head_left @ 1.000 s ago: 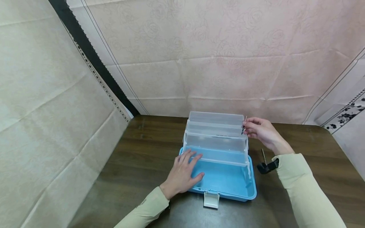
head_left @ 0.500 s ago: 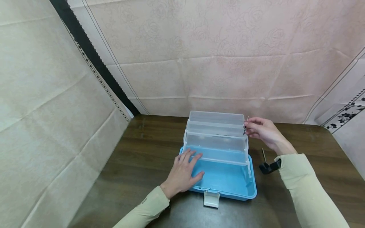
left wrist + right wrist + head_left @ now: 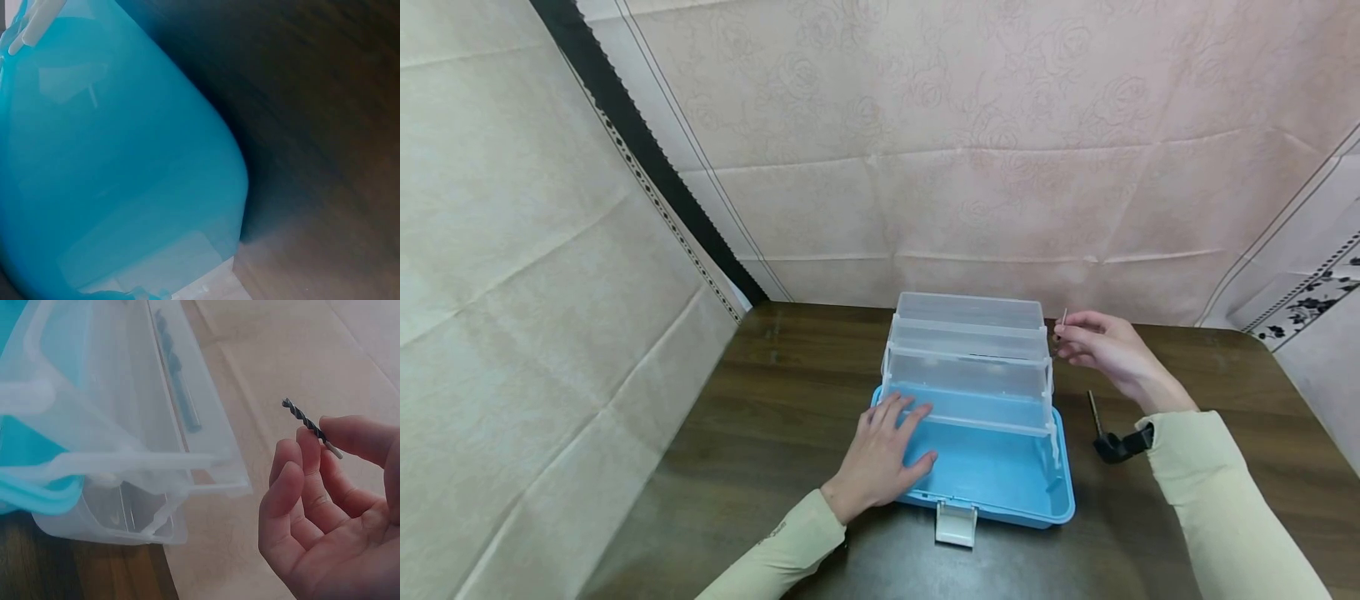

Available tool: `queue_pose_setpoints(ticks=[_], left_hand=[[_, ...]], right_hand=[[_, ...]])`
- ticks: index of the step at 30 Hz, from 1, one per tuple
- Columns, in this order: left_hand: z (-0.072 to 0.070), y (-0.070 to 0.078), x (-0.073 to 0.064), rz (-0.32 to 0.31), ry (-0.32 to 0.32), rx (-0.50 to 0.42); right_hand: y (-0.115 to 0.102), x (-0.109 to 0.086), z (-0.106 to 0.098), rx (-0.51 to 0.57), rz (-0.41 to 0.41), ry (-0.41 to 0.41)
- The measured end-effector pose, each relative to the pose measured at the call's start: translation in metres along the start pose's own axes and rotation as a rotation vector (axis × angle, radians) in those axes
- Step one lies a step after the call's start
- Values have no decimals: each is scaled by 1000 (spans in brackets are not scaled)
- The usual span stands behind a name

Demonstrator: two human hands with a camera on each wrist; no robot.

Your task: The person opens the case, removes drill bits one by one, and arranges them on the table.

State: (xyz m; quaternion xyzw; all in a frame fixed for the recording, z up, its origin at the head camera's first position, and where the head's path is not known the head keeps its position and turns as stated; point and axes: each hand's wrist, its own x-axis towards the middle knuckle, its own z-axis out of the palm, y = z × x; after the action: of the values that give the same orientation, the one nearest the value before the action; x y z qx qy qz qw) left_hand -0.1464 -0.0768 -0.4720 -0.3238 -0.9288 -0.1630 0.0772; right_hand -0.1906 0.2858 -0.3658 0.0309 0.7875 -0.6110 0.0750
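Note:
A blue toolbox (image 3: 992, 467) lies open on the table, with clear plastic tiers (image 3: 966, 373) raised at its back. My left hand (image 3: 880, 458) rests over the box's left side, fingers spread. Off the right end of the tiers, my right hand (image 3: 1108, 354) pinches a small drill bit (image 3: 305, 420) between thumb and fingers; its dark spiral and pale shank show in the right wrist view. Through the clear plastic there, a second, larger drill bit (image 3: 178, 375) is visible. Only the blue box shows in the left wrist view, without the hand.
A pale latch (image 3: 957, 527) hangs from the box's front edge. The dark wooden table (image 3: 760, 417) meets cream patterned cloth (image 3: 985, 208) behind and at the left. A black wrist mount (image 3: 1112, 448) with a thin rod sits at my right sleeve.
My right hand has moved to the right, away from the clear tiers, carrying the drill bit. The left hand and the box stay where they were.

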Motion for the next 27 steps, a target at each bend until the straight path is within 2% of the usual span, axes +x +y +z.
queue_pose_setpoints(ticks=[17, 27], left_hand=[[2, 0, -1, 33, 46, 12], [3, -1, 0, 16, 30, 9]], right_hand=[[10, -9, -17, -49, -17, 38], [17, -11, -26, -101, -22, 53]])
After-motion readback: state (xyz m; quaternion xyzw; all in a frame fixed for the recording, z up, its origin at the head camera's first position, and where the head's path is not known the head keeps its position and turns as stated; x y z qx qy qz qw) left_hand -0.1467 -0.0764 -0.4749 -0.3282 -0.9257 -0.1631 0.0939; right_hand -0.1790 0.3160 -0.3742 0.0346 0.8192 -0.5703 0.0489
